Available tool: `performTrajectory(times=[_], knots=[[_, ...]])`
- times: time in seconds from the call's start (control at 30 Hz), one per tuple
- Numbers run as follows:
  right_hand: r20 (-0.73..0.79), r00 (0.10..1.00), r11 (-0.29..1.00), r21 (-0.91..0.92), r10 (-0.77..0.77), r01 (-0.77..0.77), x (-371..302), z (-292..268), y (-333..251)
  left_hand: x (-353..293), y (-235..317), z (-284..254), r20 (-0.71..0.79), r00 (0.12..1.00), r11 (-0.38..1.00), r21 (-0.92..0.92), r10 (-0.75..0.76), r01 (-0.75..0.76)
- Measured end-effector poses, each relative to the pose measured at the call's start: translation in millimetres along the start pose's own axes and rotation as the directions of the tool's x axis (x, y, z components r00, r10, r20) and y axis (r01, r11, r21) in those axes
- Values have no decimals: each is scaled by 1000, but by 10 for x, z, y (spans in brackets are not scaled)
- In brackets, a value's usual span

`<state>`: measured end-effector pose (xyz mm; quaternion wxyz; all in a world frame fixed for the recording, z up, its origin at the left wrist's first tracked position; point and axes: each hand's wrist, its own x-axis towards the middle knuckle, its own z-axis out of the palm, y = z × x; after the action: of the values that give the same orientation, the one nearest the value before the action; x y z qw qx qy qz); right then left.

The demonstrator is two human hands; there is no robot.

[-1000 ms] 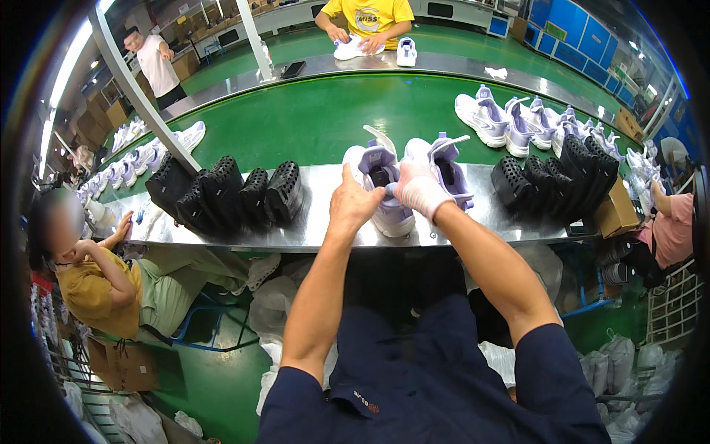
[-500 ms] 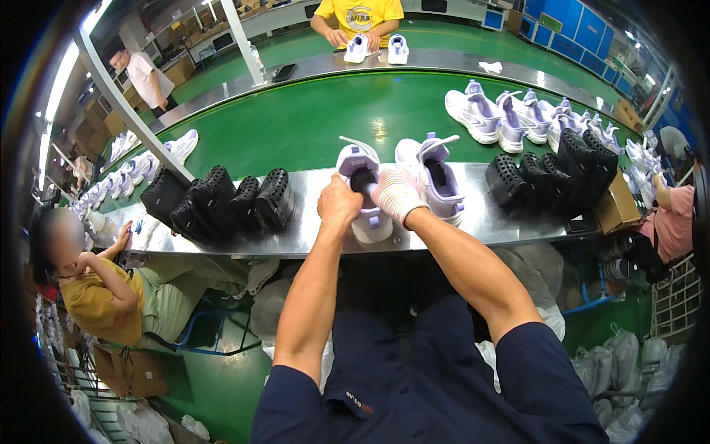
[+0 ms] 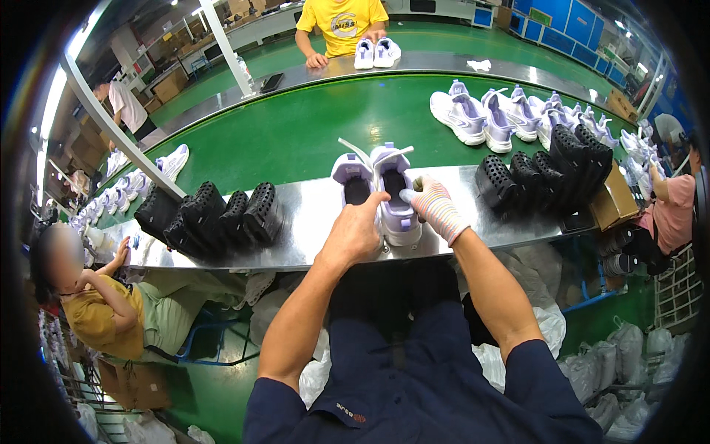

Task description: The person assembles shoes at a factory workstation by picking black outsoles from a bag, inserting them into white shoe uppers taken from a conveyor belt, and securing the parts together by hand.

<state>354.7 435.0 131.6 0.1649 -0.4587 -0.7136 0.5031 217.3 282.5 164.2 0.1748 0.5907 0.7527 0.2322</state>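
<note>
Two white-and-lavender sneakers stand close side by side on the metal ledge, heels toward me. Both hands are closed on the right sneaker (image 3: pixel 400 222). My bare left hand (image 3: pixel 356 228) grips the left side of its collar, thumb at the rim. On the other side my right hand (image 3: pixel 438 209), in a striped knit glove, has its thumb at the inside of the collar. A dark insole shows inside this shoe. The left sneaker (image 3: pixel 352 175) also has a dark inside; my left hand hides its heel.
Black perforated blocks stand in groups on the ledge, left (image 3: pixel 203 211) and right (image 3: pixel 521 177). Several sneakers (image 3: pixel 488 115) line the green belt (image 3: pixel 296 126) at right, others (image 3: pixel 171 163) at left. A cardboard box (image 3: pixel 615 198) sits right. People sit at both sides; one stands opposite.
Both hands have gone from the left sneaker to the right one. The two sneakers now stand closer together. Across the belt, the person's pair has also been brought together.
</note>
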Motion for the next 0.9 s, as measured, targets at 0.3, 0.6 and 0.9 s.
performTrajectory(times=[0.3, 0.6, 0.9], knots=[[35, 928, 764, -557, -372, 327, 320, -59, -265, 197, 61, 124, 63, 998, 983, 180, 4, -15], [17, 971, 852, -476, -239, 218, 490, -52, -197, 232, 219, 69, 89, 996, 969, 247, 6, -28], [-52, 943, 921, -238, -330, 309, -581, -215, 889, 1049, -399, -273, -20, 999, 947, 320, 32, -24]])
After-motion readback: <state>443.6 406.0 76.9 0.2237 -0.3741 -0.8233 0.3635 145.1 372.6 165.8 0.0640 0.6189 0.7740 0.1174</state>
